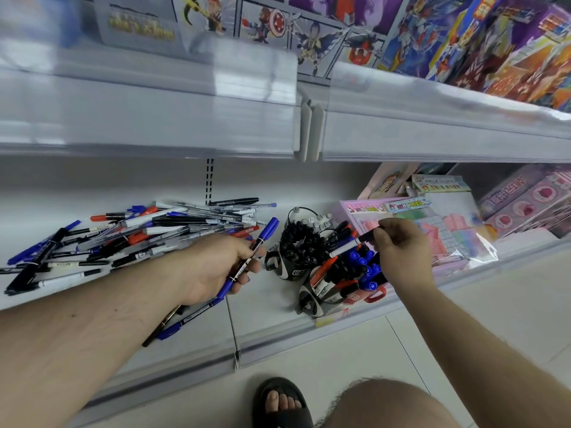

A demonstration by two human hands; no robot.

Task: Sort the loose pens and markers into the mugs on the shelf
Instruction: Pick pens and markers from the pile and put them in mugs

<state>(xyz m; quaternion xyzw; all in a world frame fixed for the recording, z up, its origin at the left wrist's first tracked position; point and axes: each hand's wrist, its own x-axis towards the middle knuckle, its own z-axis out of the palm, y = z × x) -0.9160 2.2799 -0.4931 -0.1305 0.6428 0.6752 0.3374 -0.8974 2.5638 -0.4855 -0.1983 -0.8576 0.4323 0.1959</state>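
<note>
L hand [216, 267] grips a blue marker [251, 251] near the pen pile [148, 233]; R hand [401, 245] pinches a white marker [350, 247] over the mugs [312, 267] w/ pens.

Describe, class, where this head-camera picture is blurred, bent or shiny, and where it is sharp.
Head view: the upper shelf edge is blurred with pale glare and bows from wide-angle distortion; the toy boxes smear; the pen pile and both hands, left and right, look sharper.

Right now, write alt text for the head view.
A person's right hand lowers a black-capped white marker toward mugs packed with pens on a white shelf. Their left hand holds blue-capped markers, with a loose pen pile behind it.
</note>
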